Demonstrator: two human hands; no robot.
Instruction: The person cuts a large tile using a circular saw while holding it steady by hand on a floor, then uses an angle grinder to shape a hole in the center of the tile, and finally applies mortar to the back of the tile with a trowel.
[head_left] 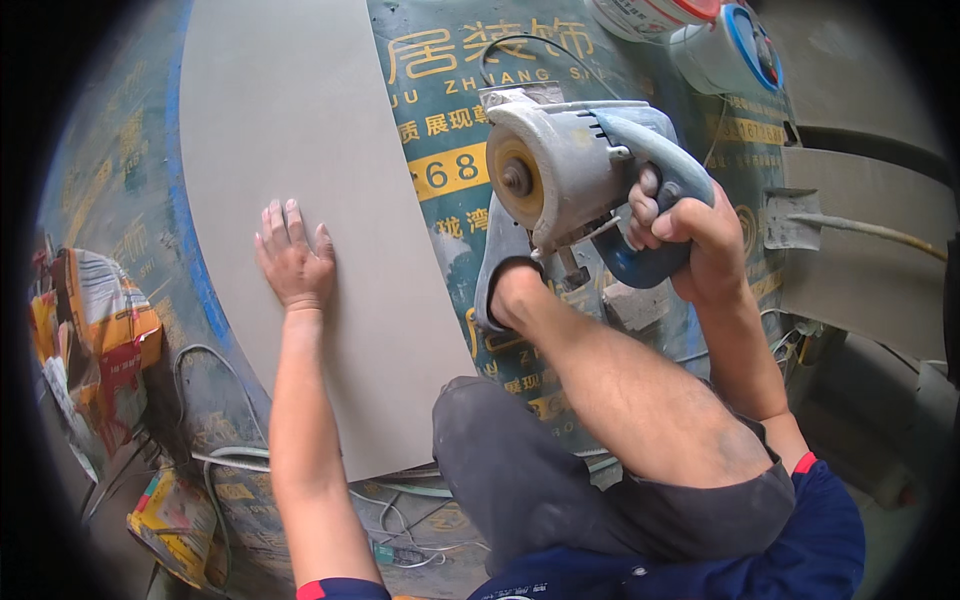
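Nearest, bent right knee in dark grey shorts, raised between the two forearms, bare shin running up to a foot in a grey slipper. Slipper planted on the printed green floor sheet, just right of the tile's right edge and directly beneath the cutter. Left of the knee, left hand spread open, palm pressed flat on the large grey tile, close to the tile's right edge and about halfway along it. Tile lying flat on the floor sheet, its near edge just left of the knee, its far end running out of view at the top. Right of the shin, right hand closed around the blue handle of a handheld tile cutter, held clear above the sheet, yellow-hubbed blade side facing the tile, well apart from the tile. Beyond the right hand, a trowel resting on a grey slab near the sheet's right edge. Farthest, two white tubs at the sheet's far right corner. Along the left edge, crumpled printed bags.
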